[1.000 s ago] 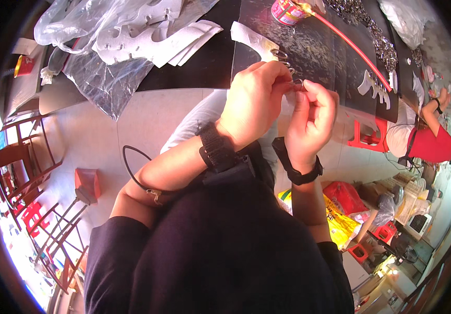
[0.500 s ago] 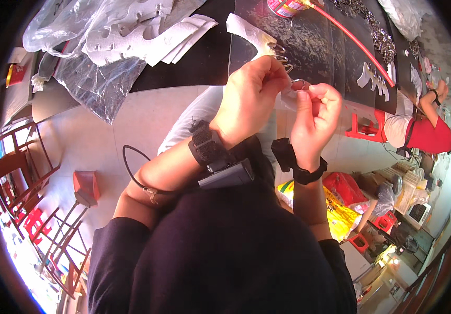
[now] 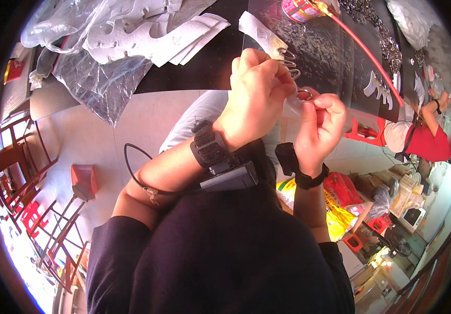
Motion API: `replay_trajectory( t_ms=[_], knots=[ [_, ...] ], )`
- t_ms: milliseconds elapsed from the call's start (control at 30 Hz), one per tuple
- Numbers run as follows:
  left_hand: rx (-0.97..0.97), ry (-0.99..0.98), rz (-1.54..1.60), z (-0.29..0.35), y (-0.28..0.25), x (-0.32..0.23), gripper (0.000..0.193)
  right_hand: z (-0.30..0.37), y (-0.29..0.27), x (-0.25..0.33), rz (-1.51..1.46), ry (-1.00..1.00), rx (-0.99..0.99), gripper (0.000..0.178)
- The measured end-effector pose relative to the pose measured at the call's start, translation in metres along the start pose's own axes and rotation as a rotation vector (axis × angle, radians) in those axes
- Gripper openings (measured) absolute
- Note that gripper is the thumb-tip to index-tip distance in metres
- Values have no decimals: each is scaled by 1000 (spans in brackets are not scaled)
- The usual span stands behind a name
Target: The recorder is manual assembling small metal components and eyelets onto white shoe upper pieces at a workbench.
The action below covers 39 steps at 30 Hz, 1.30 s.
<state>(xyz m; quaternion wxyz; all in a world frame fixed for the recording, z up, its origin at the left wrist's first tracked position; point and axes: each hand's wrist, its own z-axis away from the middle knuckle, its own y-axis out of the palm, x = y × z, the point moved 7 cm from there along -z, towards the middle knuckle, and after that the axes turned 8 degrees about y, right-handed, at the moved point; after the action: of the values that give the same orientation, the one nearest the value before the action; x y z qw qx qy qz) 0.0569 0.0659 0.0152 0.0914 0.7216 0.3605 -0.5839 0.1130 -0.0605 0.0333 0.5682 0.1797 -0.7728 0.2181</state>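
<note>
Wooden chairs (image 3: 11,159) stand far left; rightward, a clear plastic sheet (image 3: 102,86) and stacked white cutouts (image 3: 157,44) lie on the black counter (image 3: 183,81). Near its edge, the left hand (image 3: 257,97) has its grip pinched on a white strip (image 3: 259,31) with metal rings. One ring (image 3: 306,91) sits between the hands; I cannot tell whether the right hand's (image 3: 319,125) grip holds it.

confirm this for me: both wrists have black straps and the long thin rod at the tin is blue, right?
Not quite: the head view shows the long thin rod at the tin is red, not blue. The black wrist straps are as you say.
</note>
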Motion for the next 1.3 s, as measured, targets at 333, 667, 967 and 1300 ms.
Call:
replay_trajectory(
  t_ms=[333,667,967,1300],
  knots=[
    [83,18,15,-3,4,2,13,-1,-1,1,7,-9,63,22],
    [167,-26,32,-4,4,1,12,1,2,10,41,-75,124,22],
    [137,-179,229,3,-3,6,15,5,9,17,42,-163,133,22],
    [-17,-170,179,14,-12,-3,47,6,10,28,-5,-236,81,19]
  ],
)
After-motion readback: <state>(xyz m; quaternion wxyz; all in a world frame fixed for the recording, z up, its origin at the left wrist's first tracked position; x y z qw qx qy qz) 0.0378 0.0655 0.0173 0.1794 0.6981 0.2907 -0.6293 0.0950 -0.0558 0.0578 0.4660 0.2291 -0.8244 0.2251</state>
